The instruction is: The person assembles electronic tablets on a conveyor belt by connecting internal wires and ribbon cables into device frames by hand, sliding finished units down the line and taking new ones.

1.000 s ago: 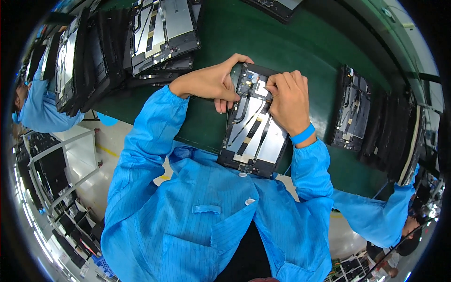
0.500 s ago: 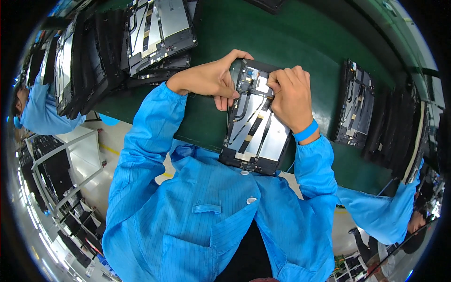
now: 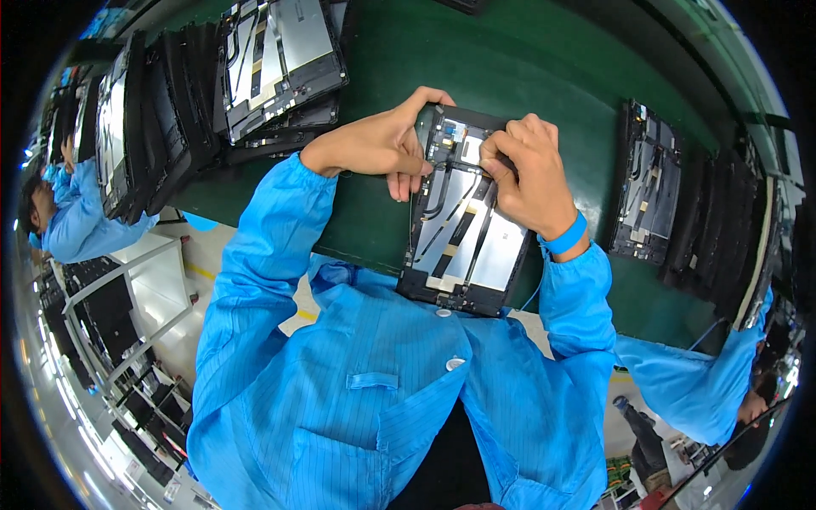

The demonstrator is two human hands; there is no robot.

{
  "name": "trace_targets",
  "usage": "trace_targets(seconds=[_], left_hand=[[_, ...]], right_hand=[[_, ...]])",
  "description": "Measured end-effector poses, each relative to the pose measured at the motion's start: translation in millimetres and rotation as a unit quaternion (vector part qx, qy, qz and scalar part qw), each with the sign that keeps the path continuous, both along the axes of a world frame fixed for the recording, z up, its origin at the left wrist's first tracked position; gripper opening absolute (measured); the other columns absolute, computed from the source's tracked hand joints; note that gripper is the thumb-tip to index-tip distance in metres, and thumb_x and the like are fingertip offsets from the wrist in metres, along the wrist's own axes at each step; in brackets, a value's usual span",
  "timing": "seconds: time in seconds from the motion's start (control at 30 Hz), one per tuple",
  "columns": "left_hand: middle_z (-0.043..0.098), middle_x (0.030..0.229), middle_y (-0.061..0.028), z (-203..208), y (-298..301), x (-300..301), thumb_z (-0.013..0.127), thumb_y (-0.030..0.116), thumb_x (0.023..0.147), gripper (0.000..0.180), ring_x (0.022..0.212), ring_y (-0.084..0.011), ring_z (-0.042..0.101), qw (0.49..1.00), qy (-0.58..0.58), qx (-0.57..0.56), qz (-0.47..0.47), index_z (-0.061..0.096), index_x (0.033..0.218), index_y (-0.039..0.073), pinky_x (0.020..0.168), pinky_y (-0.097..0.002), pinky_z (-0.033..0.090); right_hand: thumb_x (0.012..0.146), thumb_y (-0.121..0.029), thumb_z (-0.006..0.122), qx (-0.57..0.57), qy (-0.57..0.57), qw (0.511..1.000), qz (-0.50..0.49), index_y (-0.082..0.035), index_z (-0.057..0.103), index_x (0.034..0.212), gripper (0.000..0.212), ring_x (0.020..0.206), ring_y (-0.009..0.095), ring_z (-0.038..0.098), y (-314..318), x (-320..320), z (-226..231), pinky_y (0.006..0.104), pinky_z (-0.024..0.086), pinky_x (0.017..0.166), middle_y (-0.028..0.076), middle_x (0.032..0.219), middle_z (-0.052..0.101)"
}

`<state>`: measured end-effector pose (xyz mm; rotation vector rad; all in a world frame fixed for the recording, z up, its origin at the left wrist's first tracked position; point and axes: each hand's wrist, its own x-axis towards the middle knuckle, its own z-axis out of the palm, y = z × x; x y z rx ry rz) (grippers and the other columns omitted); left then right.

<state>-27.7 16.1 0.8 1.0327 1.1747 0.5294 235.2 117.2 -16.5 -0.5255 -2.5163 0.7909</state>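
An opened tablet (image 3: 497, 246), with a black frame, silver plates and dark ribbon cables, lies tilted on the green table in front of me, its near end by my jacket. My left hand (image 3: 395, 149) holds its left edge; the thumb presses near the upper left side and the index finger reaches to the far corner. Over the upper right part, my right hand (image 3: 535, 178) is closed in a pinch, thumb and index near the cables. What sits between those fingertips is hidden. A blue band (image 3: 565, 236) circles my right wrist.
Opened tablets stand in a leaning row (image 3: 174, 127) at the left, with another silver-backed tablet (image 3: 285, 68) resting on a pile beside them. More stand in a row (image 3: 650, 183) at the right of the green table (image 3: 552, 59). People in blue sleeves work on both sides.
My right hand has slid slightly toward me along the tablet, its wrist moving to the right. My left hand and the tablet stay nearly in place.
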Motion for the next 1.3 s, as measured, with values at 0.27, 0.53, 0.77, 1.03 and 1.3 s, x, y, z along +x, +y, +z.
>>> trace_targets(seconds=[0.27, 0.53, 0.77, 1.03, 1.3], left_hand=[[0.078, 0.089, -0.0258, -2.6, -1.4, -2.8, 0.068, -0.002, 0.106, 0.085, 0.069, -0.0276, 0.081, 1.0, -0.014, 0.018, -0.012, 0.011, 0.167, 0.008, 0.061, -0.0372, 0.068], [0.078, 0.089, -0.0252, -1.9, -3.5, -3.2, 0.07, -0.003, 0.105, 0.089, 0.071, -0.0271, 0.081, 0.999, -0.018, 0.021, -0.019, 0.008, 0.169, 0.007, 0.063, -0.0374, 0.069], [0.078, 0.089, -0.0231, -1.7, -7.0, -1.3, 0.071, -0.004, 0.105, 0.094, 0.072, -0.0261, 0.081, 1.0, -0.012, 0.006, -0.004, 0.007, 0.171, 0.011, 0.063, -0.0364, 0.069], [0.077, 0.087, -0.0216, 2.9, -6.0, 2.9, 0.069, -0.004, 0.105, 0.094, 0.071, -0.0254, 0.08, 1.0, 0.003, 0.007, -0.008, 0.004, 0.171, 0.012, 0.063, -0.0361, 0.069], [0.076, 0.084, -0.0236, 3.4, -7.1, 6.7, 0.069, -0.002, 0.104, 0.084, 0.066, -0.0264, 0.079, 0.999, 0.029, 0.026, -0.009, 0.01, 0.163, 0.006, 0.062, -0.0372, 0.068]], right_hand=[[0.084, -0.001, 0.076, 0.019, 0.004, 1.0, -0.022, -0.008, 0.066, 0.088, 0.012, 0.093, 0.034, 0.056, -2.6, -5.0, -4.3, 0.0472, 0.042, 0.093, 0.01, 0.084, 0.058], [0.088, -0.002, 0.074, 0.018, 0.006, 0.999, -0.032, -0.009, 0.064, 0.089, 0.012, 0.09, 0.034, 0.057, -2.1, -6.2, -3.7, 0.0474, 0.042, 0.091, 0.009, 0.082, 0.063], [0.087, -0.003, 0.076, 0.012, 0.004, 1.0, -0.022, -0.009, 0.065, 0.088, 0.012, 0.09, 0.033, 0.057, -1.7, -6.3, -3.2, 0.0475, 0.042, 0.092, 0.009, 0.082, 0.063], [0.08, 0.0, 0.077, -0.029, -0.017, 0.999, 0.027, -0.009, 0.069, 0.086, 0.013, 0.088, 0.03, 0.053, 3.6, 0.0, 5.8, 0.0445, 0.04, 0.098, 0.007, 0.079, 0.059], [0.077, -0.004, 0.079, -0.056, -0.065, 0.994, 0.069, -0.008, 0.071, 0.084, 0.012, 0.092, 0.031, 0.05, 9.8, 4.2, 14.0, 0.0452, 0.039, 0.099, 0.008, 0.081, 0.053]])
